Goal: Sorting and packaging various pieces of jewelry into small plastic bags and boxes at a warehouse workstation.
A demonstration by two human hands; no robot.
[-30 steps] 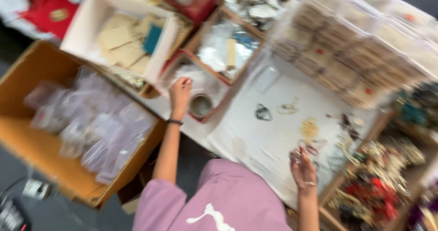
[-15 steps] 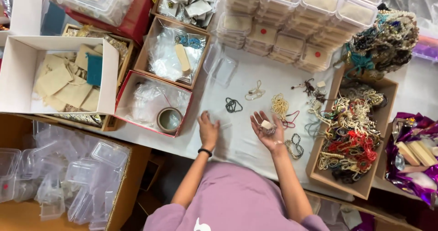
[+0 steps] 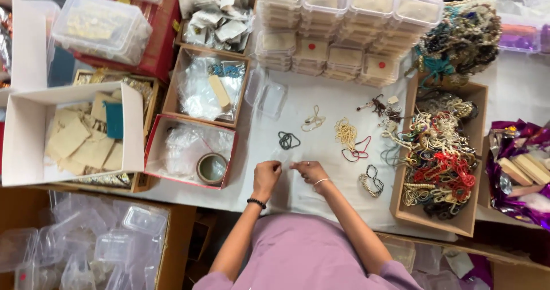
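My left hand (image 3: 266, 175), with a dark bead band at the wrist, and my right hand (image 3: 309, 171), with a thin bangle, meet fingertip to fingertip low over the white cloth (image 3: 321, 104). Both pinch a small pale item (image 3: 285, 166) between them; it is too small to tell what it is. Just beyond the hands lie a dark cord loop (image 3: 288, 140), a cream bead strand (image 3: 345, 132), a red cord loop (image 3: 358, 150) and a beaded bracelet (image 3: 371, 181). An open clear plastic box (image 3: 266, 98) lies farther back.
A cardboard box heaped with necklaces (image 3: 438, 158) stands to the right. Stacked clear boxes (image 3: 344, 26) line the back. On the left sit a red-edged box with a tape roll (image 3: 212, 168), a white box of tan pouches (image 3: 74, 135) and a carton of empty clear containers (image 3: 86, 250).
My right hand, palm up with a small pale thing half a second ago, has turned over and come to my left hand. The view has swung right and steadied over the cloth.
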